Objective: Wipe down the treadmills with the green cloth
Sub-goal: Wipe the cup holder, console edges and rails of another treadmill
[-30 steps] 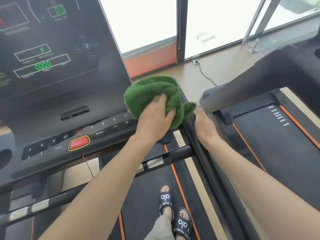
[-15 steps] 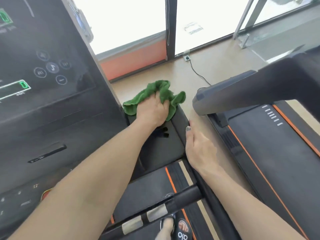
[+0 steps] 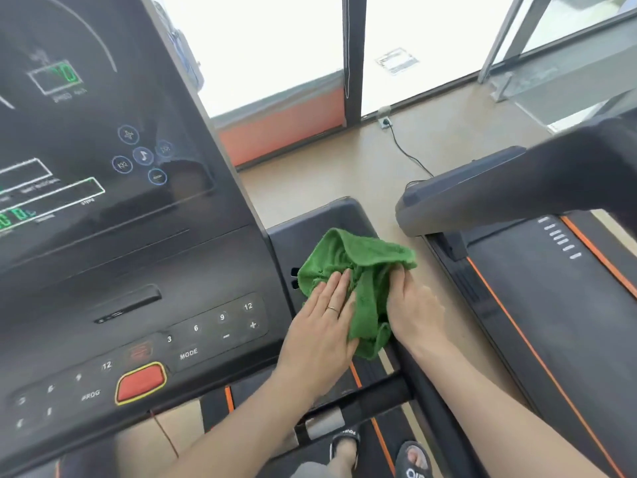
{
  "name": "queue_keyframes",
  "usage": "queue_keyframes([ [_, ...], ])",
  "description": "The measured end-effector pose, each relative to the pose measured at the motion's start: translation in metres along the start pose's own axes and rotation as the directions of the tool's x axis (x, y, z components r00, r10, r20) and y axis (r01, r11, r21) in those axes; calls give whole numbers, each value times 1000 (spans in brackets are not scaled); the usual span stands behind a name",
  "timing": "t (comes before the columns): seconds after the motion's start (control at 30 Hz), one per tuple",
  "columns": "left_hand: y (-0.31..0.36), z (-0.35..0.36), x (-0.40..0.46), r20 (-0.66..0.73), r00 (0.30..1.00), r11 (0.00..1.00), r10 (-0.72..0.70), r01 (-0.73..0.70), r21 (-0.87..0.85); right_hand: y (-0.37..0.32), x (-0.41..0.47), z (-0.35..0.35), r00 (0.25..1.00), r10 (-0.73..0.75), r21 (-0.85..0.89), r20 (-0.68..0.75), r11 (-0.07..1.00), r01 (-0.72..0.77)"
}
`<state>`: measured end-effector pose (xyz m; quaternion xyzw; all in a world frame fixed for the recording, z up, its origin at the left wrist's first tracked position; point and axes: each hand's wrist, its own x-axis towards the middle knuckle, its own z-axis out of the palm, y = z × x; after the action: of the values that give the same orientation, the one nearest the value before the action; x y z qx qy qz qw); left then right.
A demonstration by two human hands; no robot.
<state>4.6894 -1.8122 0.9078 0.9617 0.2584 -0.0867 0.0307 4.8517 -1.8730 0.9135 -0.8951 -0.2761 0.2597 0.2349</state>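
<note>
feet: my sandals [image 3: 379, 450] at 6 o'clock on the belt, behind the crossbar [image 3: 365, 396]
left hand [image 3: 320, 334]: fingers straight, flat, pressing the cloth's left edge (ring visible)
right hand [image 3: 412, 307]: fingers curled into the folds, gripping the cloth's right side
green cloth [image 3: 362, 270]: bunched between both hands, on the black motor cover [image 3: 324, 219], centre frame
console [image 3: 120, 236]: 9 o'clock, red stop button [image 3: 140, 382] lower left
second treadmill [image 3: 551, 288]: 3 o'clock, just beside mine
window [image 3: 275, 46]: 12 o'clock, wall socket [image 3: 384, 120] with cable below
</note>
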Motion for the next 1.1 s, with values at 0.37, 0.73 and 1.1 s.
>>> queue_keyframes([
  [0.37, -59, -35, 78, 86, 868, 872, -489, 484, 75, 1, 3, 2, 999, -52, -12, -4, 999, 52],
  [0.73, -18, -21, 45, 83, 907, 910, -413, 415, -4, 3, 2, 2, 983, -155, 236, -99, 956, 175],
  [1.1, -10, -30, 42, -40, 995, 958, 87, -94, -272, -40, 40, -16, 774, -600, -207, 203, 746, 633],
])
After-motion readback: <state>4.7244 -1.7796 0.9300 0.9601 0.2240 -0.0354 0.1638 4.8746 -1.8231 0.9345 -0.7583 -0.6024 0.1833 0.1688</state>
